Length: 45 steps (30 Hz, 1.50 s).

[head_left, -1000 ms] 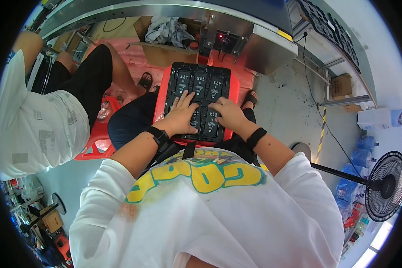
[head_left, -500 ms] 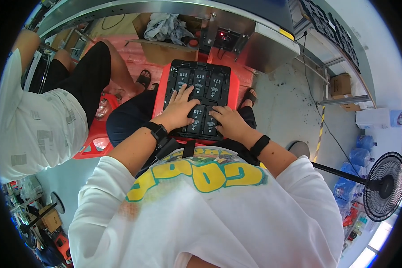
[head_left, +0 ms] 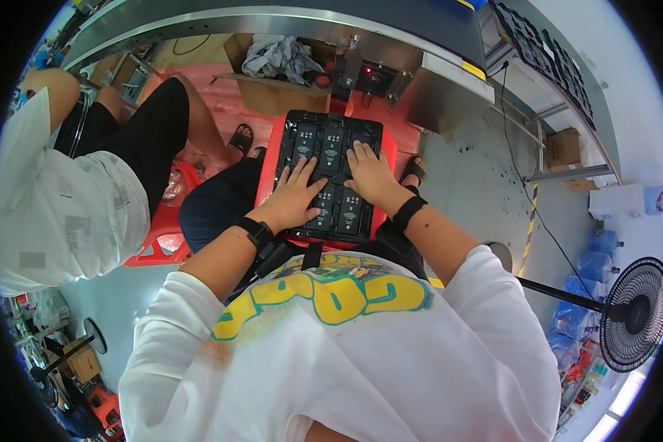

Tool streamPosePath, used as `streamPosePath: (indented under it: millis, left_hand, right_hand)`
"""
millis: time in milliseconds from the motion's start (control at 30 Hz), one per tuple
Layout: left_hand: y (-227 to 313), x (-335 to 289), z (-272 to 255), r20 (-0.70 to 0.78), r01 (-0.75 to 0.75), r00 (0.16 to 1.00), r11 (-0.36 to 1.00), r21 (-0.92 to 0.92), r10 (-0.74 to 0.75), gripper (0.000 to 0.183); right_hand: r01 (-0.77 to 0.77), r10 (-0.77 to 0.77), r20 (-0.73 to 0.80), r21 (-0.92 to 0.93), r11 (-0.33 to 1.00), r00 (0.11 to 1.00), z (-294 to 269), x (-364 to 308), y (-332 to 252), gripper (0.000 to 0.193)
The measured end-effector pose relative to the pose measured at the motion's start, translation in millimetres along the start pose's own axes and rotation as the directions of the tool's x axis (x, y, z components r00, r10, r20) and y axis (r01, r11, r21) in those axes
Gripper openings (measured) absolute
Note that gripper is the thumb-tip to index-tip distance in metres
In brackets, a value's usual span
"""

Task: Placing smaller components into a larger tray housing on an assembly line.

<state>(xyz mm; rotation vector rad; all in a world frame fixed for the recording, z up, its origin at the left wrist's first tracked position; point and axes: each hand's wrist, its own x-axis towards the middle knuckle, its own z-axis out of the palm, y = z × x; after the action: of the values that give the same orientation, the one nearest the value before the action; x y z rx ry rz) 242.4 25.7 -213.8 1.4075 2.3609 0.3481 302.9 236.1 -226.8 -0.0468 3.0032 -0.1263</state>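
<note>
A black tray rests on a red plastic stool between my knees. Several flat black battery packs with white print lie in its slots in two rows. My left hand lies over the tray's left middle, fingers spread and pointing up across the packs. My right hand is laid on the upper right pack, covering most of it, with the fingers stretched out. Neither hand grips anything. The lower middle and lower right packs show below my hands.
Ahead runs a metal-edged workbench, with a cardboard box of grey cloth beneath. A co-worker sits close at my left. To the right stand a black fan, blue water bottles and a rack.
My right hand has moved up from the lower right pack to the upper right one. The left hand stays over the left middle. The view has shifted slightly.
</note>
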Motion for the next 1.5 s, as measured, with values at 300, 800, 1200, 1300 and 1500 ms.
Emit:
streamPosePath:
  millis: [300,800,1200,1300,1500]
  left_hand:
    - [-15.6,-15.7,-2.9,-0.177,-0.028,0.984,0.988,-0.153,0.000,0.060]
    - [-44.9,-46.0,31.5,-0.042,0.439,0.834,0.706,-0.555,-0.551,0.055]
    - [16.5,70.4,-25.1,0.055,0.250,0.963,0.791,-0.559,-0.265,0.059]
    - [10.7,94.8,-14.2,0.020,0.220,0.971,0.862,-0.458,-0.237,0.059]
    - [2.1,88.4,-1.3,0.087,0.225,0.974,0.873,-0.432,-0.208,0.063]
  right_hand:
    - [0.123,-0.122,0.039,-0.013,0.992,0.992,-4.0,-0.2,15.0,0.052]
    - [-0.224,0.345,-0.086,0.611,0.759,0.935,-16.0,-37.7,46.7,0.026]
    - [-0.115,0.872,0.108,0.992,-0.059,0.478,-84.8,-86.4,176.6,0.021]
    - [-0.097,0.891,0.091,0.994,-0.053,0.445,-81.1,-89.9,180.7,0.021]
    - [0.175,0.903,0.110,0.964,-0.198,0.416,-121.6,-84.6,255.2,0.025]
